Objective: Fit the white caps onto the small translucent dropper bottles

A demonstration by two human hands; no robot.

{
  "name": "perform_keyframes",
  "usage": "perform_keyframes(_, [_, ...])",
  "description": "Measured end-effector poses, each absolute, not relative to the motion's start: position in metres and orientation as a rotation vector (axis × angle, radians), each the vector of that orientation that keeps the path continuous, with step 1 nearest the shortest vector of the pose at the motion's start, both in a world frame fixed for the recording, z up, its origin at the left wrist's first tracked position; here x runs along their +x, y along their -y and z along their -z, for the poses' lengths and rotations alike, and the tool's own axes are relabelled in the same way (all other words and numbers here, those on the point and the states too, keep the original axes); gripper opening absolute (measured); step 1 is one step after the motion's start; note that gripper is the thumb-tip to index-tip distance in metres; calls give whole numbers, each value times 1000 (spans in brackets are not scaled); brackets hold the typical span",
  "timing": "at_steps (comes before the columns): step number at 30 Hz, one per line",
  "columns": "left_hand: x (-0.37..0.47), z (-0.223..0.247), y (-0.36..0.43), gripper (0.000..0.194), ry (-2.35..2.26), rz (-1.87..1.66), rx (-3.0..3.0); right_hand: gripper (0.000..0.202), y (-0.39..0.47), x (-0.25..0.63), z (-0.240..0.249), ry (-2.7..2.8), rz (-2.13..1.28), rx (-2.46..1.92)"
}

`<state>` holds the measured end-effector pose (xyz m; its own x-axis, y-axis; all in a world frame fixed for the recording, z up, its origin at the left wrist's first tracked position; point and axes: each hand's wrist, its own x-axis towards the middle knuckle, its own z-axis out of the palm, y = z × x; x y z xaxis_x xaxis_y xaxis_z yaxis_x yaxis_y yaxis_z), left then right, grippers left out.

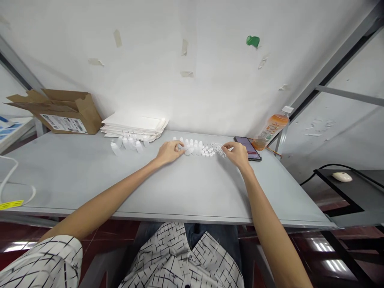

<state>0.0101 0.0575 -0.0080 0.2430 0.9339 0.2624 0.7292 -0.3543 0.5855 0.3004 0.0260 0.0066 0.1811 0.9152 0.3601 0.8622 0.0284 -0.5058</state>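
Note:
My left hand (170, 152) is closed in a pinch at the left end of a group of small translucent bottles (195, 147); its fingertips are at one bottle (189, 151). My right hand (237, 153) pinches at the edge of a pile of thin white loops or strings (218, 149). Between the hands, several small white caps (207, 152) lie beside the bottles. Further left, another group of small bottles (129, 143) stands and lies on the grey table (186, 188).
A phone (248, 149) and an orange drink bottle (272, 129) are at the right. White envelopes or sheets (135, 123) and an open cardboard box (64, 112) lie at the back left. A white cable (12, 172) crosses the left edge.

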Motion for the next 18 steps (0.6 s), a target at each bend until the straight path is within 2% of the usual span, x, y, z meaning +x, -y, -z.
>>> perform_keyframes(8, [16, 0, -45, 26, -1680, -683, 2303, 13, -25, 290, -3, 1865, -45, -1985])
perform_keyframes(18, [17, 4, -33, 15, -1630, -671, 2493, 14, -25, 295, -8, 1611, -153, -1817])
